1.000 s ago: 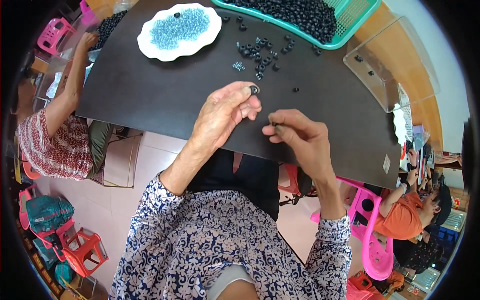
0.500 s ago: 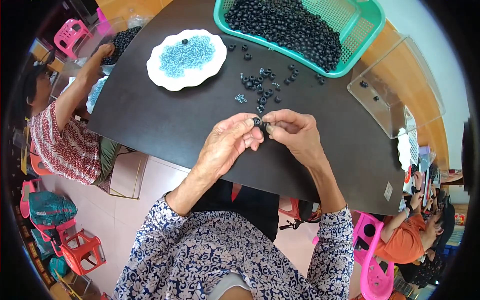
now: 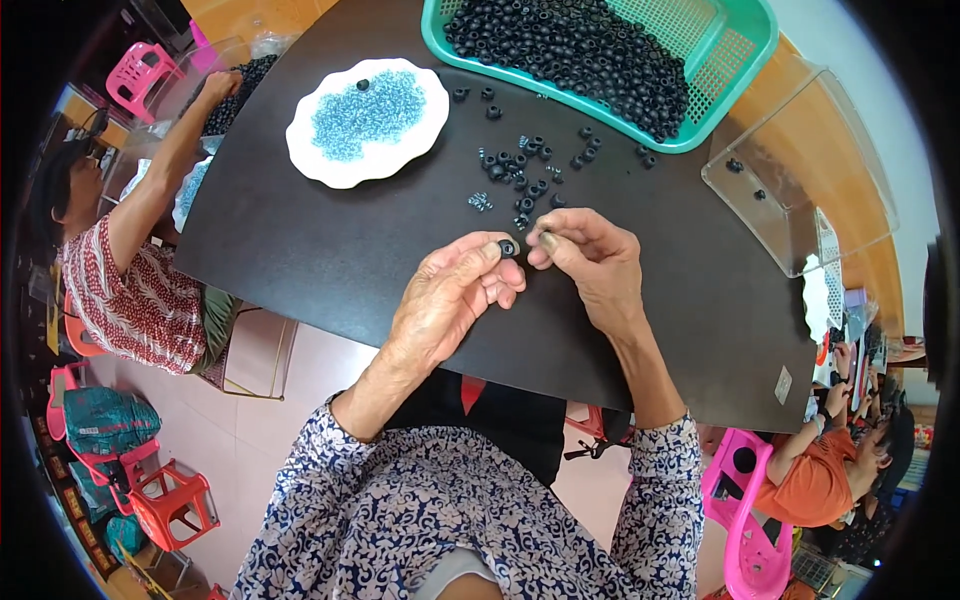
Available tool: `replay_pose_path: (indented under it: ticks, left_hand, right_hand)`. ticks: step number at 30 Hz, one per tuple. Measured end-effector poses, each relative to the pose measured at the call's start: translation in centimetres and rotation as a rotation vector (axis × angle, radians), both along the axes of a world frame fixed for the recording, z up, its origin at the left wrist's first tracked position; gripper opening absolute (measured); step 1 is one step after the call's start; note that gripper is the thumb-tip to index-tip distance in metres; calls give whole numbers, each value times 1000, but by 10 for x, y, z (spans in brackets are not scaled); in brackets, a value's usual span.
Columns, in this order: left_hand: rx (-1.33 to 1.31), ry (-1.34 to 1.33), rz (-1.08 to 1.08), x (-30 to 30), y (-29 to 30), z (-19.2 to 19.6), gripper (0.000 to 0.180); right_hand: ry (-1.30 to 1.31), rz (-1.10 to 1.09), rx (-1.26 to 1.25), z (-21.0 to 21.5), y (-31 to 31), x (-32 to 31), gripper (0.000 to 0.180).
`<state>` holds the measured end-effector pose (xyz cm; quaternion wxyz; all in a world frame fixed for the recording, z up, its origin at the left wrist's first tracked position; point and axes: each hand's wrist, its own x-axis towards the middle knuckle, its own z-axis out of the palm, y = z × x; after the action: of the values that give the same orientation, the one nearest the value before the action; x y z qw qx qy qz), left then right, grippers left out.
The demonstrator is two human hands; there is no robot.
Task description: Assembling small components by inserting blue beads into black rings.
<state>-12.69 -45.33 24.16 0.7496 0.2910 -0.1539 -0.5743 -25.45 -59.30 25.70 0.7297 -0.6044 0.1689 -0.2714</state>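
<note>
Across the far side of the dark bench [image 3: 330,262] stands a green perforated basket [image 3: 697,128], heaped with black rings [image 3: 570,50]. A scalloped white plate [image 3: 345,176] sits to its left, carrying a spread of tiny pale-blue pieces [image 3: 375,110] with one black ring on top. Between the basket and the hands lie scattered black rings [image 3: 497,172] and a few small translucent coils [image 3: 480,202], one ring just beside the right fingertips; this scatter takes up the surface directly beyond the hands. To the right, a clear tray [image 3: 805,200] shows two dark pieces, and a pale label [image 3: 783,385] is stuck near the bench edge. A co-worker in a red-and-white patterned shirt [image 3: 140,300] reaches into another dark heap at the left; a person in an orange shirt [image 3: 815,485] is at the right, near a pink chair [image 3: 755,555].

The held ring [image 3: 507,249] is glossy black and round, its opening turned upward with a paler spot inside, perhaps a coil, though it is too small to be sure. It is above the bench, gripped between thumb and forefinger of the left hand [image 3: 450,285]. Near it, the right hand [image 3: 590,262] is closed in a pinch; I cannot tell whether anything is between its fingertips.
</note>
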Motion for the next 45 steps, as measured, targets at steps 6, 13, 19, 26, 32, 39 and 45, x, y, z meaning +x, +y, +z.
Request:
replay_pose_path:
  ticks: [6,13,19,26,32,39,45]
  left_hand:
    - [-15,-19,-24,0,0,3,25]
    - [50,-38,7,-1,-2,6,29]
    - [34,-25,2,-1,-2,7,27]
    - [36,-27,7,0,-2,2,26]
    - [48,-61,4,-3,-4,4,26]
    - [34,-136,42,-4,-2,1,26]
    - [57,-210,75,-7,0,1,27]
  right_hand:
    - [27,5,-55,-3,2,-4,17]
    - [73,106,-70,0,0,-3,21]
    - [70,145,-1,1,1,-3,21]
    - [101,112,68,3,2,-5,17]
    - [63,122,60,5,4,-6,17]
    - [88,109,21,8,8,-6,16]
    - [99,108,-5,10,10,-6,15]
